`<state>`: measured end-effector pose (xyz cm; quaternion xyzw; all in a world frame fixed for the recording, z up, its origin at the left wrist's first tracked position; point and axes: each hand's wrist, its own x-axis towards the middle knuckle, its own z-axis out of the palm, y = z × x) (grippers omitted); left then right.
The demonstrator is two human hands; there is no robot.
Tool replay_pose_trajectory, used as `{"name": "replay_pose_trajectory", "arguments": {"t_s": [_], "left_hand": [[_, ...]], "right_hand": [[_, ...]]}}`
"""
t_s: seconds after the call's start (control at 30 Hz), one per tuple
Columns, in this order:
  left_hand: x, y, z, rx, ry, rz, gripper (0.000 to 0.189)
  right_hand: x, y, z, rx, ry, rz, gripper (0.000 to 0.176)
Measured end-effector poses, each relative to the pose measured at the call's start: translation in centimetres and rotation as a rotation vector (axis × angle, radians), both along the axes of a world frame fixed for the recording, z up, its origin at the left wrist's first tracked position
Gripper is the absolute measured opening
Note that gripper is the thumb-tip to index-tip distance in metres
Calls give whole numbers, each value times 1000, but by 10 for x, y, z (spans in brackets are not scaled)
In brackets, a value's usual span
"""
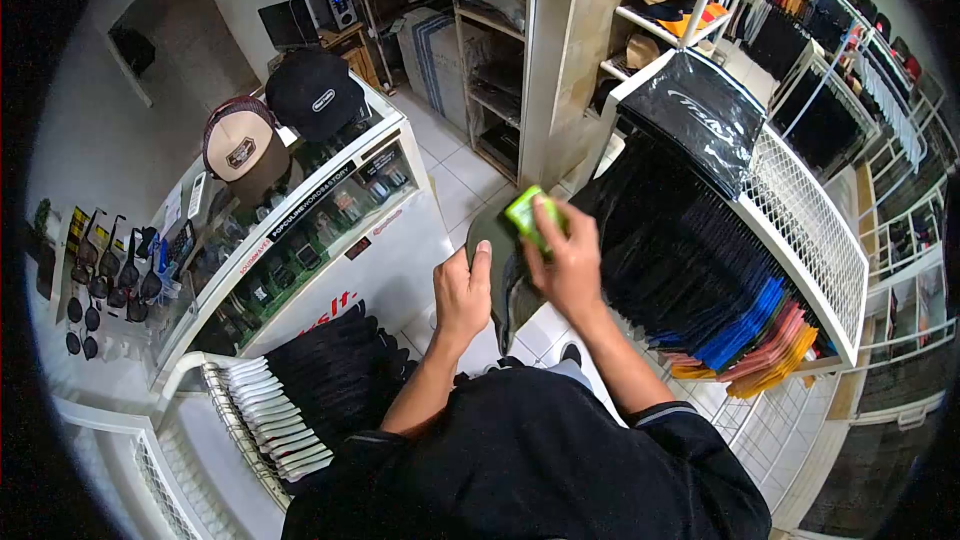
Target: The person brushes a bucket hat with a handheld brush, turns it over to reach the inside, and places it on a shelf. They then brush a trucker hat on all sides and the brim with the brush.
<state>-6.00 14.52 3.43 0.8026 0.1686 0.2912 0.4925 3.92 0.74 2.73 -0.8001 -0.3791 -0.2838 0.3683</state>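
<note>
My left hand (462,292) is closed on a dark olive cap (487,231), its thumb pointing up along the curved edge. Held in front of my body, the cap has a dark lower part hanging down between my wrists. In my right hand (570,265) is a small bright green block (533,217), gripped between thumb and fingers. The block overlaps the cap's upper right side in this view. Part of the cap is hidden behind my right hand and the block.
A glass display counter (385,130) on the left carries a beige-fronted cap (240,145) and a black cap (316,95). Sunglasses (110,265) hang beyond it. Racks of black clothes (330,360) and coloured clothes (745,325) flank me. Shelves (495,20) stand ahead on the tiled floor (468,180).
</note>
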Motion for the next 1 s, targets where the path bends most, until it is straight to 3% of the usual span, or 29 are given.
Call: {"name": "replay_pose_trajectory", "arguments": {"t_s": [0.1, 0.3, 0.43, 0.63, 0.77, 0.87, 1.0], "left_hand": [[-3, 3, -7, -14, 59, 39, 32], [1, -1, 3, -18, 4, 35, 35], [-4, 5, -9, -83, 44, -3, 37], [-3, 5, -8, -31, 41, 7, 40], [-10, 5, -1, -87, 37, 9, 37], [-9, 8, 1, -19, -10, 83, 37], [-3, 11, -6, 39, 21, 86, 37]], "right_hand": [[22, -9, 2, 100, 131, -160, 57], [-14, 0, -1, 32, 11, 129, 61], [22, -8, 3, 97, 81, -172, 59], [-13, 0, 2, -23, 29, 137, 61], [27, -12, -4, 65, 98, -173, 57], [6, -15, 21, 103, 3, -129, 58], [-14, -10, 10, 1, 8, 113, 61]]}}
